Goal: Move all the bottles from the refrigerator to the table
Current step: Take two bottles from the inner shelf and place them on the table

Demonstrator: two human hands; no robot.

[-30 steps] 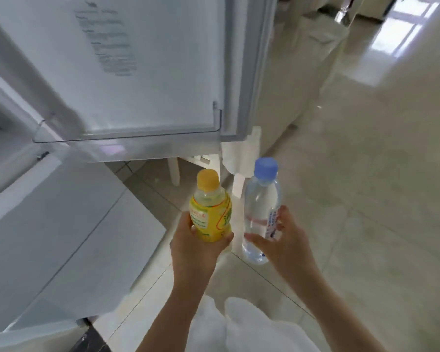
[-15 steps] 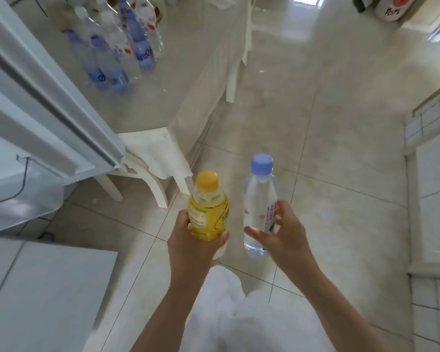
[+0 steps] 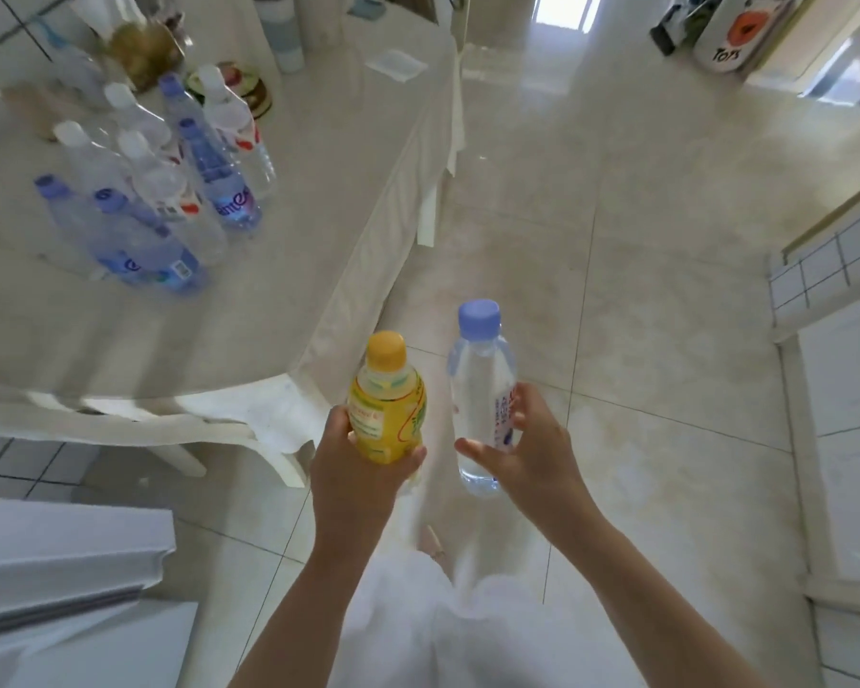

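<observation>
My left hand (image 3: 356,469) grips a yellow juice bottle (image 3: 387,404) with an orange cap, held upright over the floor just past the table's near corner. My right hand (image 3: 527,439) holds a clear water bottle (image 3: 477,389) with a blue cap, also upright, a little to the right of the yellow one. The table (image 3: 249,310), covered in a pale cloth, fills the upper left. Several clear water bottles (image 3: 170,191) with blue and white caps stand grouped on its left part. A white corner of the refrigerator (image 3: 65,578) shows at the lower left.
Jars, a cup and a white packet sit at the table's far end. A white chair leg (image 3: 180,459) sticks out under the near table edge. Tiled floor (image 3: 641,240) stretches ahead and right. White cabinets (image 3: 845,414) line the right edge; a printed cylinder stands far back.
The view has swung from the refrigerator door toward the table, which now fills the upper left. Both hands keep their bottles, held at about the same spot in front of me.
</observation>
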